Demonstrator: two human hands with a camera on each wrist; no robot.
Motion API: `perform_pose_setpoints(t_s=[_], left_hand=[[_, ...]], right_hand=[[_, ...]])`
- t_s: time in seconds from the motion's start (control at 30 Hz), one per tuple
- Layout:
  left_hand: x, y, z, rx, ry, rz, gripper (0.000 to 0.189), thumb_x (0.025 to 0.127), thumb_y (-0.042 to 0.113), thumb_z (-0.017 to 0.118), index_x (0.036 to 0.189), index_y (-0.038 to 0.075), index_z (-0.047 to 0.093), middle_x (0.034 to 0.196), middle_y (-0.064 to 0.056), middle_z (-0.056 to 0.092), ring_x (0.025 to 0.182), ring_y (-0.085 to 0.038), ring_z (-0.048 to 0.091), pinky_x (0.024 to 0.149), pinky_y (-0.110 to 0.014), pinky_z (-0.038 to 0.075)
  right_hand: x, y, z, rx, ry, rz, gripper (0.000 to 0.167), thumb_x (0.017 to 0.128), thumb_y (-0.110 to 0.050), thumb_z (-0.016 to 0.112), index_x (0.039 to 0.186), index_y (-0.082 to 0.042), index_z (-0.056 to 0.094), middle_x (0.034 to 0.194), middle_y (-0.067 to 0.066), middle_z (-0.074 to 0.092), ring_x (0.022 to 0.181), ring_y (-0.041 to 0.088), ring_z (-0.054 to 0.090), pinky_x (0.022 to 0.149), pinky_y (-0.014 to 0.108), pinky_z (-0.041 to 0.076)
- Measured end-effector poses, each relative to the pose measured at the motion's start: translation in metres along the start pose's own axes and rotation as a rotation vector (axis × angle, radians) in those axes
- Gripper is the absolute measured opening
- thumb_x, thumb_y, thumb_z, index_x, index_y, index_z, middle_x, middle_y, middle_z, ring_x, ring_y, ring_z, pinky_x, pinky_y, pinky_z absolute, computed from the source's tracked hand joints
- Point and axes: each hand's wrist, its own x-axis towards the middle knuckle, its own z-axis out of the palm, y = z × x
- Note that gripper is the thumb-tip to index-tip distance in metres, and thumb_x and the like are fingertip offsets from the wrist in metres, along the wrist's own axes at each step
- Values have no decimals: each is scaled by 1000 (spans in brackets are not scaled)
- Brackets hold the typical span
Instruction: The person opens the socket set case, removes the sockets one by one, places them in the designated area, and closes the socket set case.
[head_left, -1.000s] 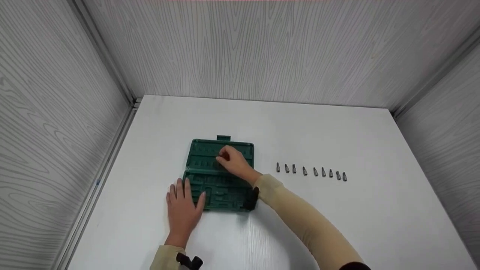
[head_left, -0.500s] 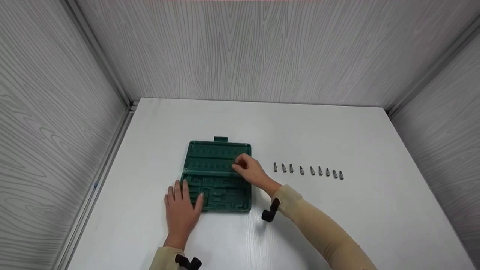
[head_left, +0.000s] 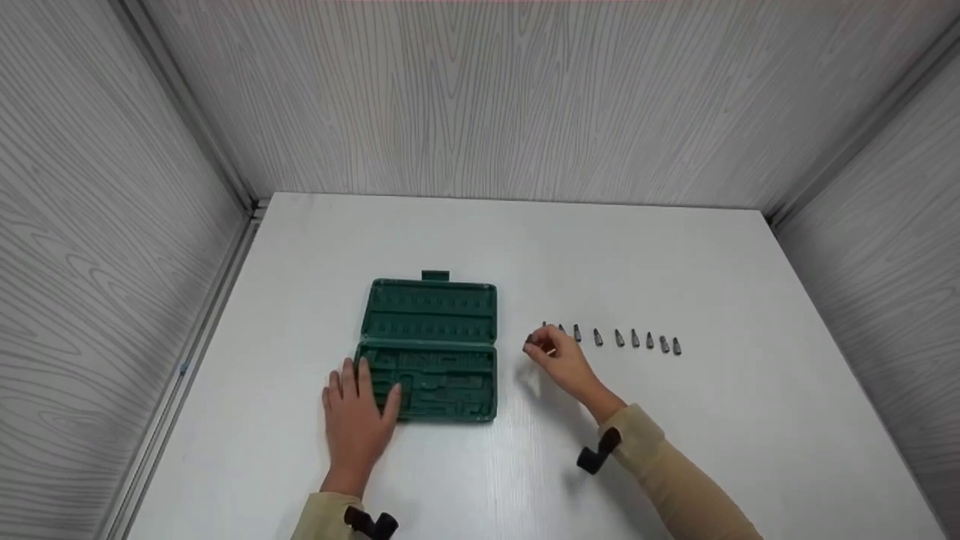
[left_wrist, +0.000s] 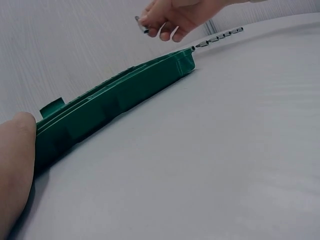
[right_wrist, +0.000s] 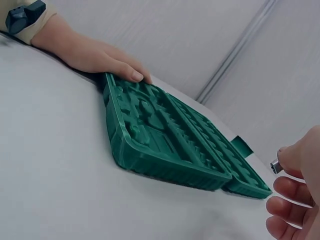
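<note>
A green plastic tool case (head_left: 427,341) lies open and flat on the white table, its moulded recesses facing up. My left hand (head_left: 356,427) rests on the case's left edge with straight fingers, thumb along the front rim. To the right of the case, my right hand (head_left: 564,366) pinches a small metal bit socket (right_wrist: 276,166) between thumb and fingertips, its hollow end showing in the right wrist view. In the left wrist view the bit socket (left_wrist: 142,25) is raised above the table. The right hand overlaps the left end of a row of bit sockets (head_left: 619,338).
The row of several bit sockets runs rightward across the white table (head_left: 480,240). A latch tab (head_left: 436,275) sticks out from the case's far edge. Wood-grain panels (head_left: 480,97) stand at the back and both sides. A small black camera (head_left: 598,452) sits on the right wrist.
My right hand has moved right, from over the case lid to the left end of the row. The left hand stays on the case. The head view has shifted slightly.
</note>
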Motion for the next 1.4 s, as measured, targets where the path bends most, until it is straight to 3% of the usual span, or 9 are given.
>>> perform_pose_setpoints(t_s=[0.1, 0.3, 0.7, 0.93, 1.17, 1.4], left_hand=[[0, -1, 0, 1, -5, 0, 77, 90, 53, 49, 143, 0, 32, 146, -25, 26, 132, -46, 21, 104, -59, 15], [-1, -2, 1, -6, 10, 9, 77, 90, 52, 49, 143, 0, 31, 145, -25, 27, 131, -47, 21, 103, -59, 15], [5, -2, 1, -1, 21, 13, 77, 90, 54, 47, 143, 0, 31, 145, -25, 27, 131, -48, 22, 103, -59, 16], [0, 0, 2, -2, -5, 3, 78, 90, 54, 47, 143, -1, 31, 145, -25, 27, 131, -47, 22, 103, -60, 16], [1, 0, 4, -9, -8, -6, 78, 90, 56, 46, 144, 1, 31, 146, -24, 26, 132, -46, 21, 104, -59, 15], [1, 0, 2, -8, -5, 3, 78, 90, 55, 47, 143, 0, 31, 145, -25, 26, 131, -47, 22, 103, -60, 16]], right_hand=[[-15, -10, -17, -21, 26, 13, 12, 88, -4, 62, 94, 5, 58, 89, 12, 59, 80, 22, 53, 70, 29, 43], [-33, -2, -45, -55, 97, 90, 10, 88, -6, 63, 93, 2, 58, 89, 9, 60, 81, 21, 53, 72, 29, 42], [-52, 48, -118, -85, 245, 170, 23, 91, -19, 62, 101, 2, 59, 97, 12, 60, 85, 17, 51, 71, 24, 43], [-62, 90, -163, -64, 334, 306, 36, 92, -28, 59, 110, 3, 55, 105, 15, 58, 84, 16, 54, 67, 23, 47], [-60, 112, -195, -180, 357, 378, 38, 93, -28, 56, 113, 4, 55, 111, 17, 55, 89, 16, 50, 68, 20, 44], [-61, 125, -204, -262, 322, 437, 33, 93, -22, 56, 112, 6, 56, 110, 20, 56, 91, 21, 49, 67, 21, 43]])
